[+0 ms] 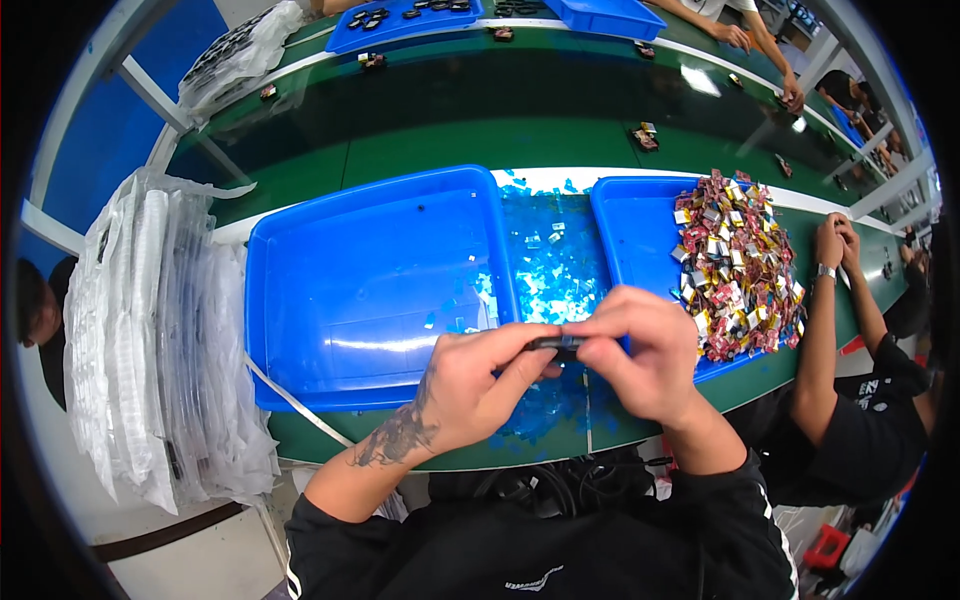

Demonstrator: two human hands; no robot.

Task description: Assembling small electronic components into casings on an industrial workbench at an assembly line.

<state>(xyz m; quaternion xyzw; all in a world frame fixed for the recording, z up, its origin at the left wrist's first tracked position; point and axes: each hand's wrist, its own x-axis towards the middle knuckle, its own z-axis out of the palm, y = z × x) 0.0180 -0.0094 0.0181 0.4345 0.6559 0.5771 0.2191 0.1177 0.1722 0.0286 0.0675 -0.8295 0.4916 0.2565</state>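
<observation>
A small, flat black part is pinched between my two hands over the front of the table. Its left end is gripped by my left hand, thumb below and fingers curled behind. Thumb and fingers of my right hand close on the other end and partly hide it. Beyond my left hand lies a blue tray with some film scraps near its right side. A second blue tray holds a heap of small red, white and yellow electronic pieces. Between the trays, shiny blue film scraps are scattered.
Stacked clear plastic packaging stands at the left edge. Behind the trays runs a green conveyor belt carrying a few small parts. Another blue tray sits on the far side. A co-worker's hands are at the right.
</observation>
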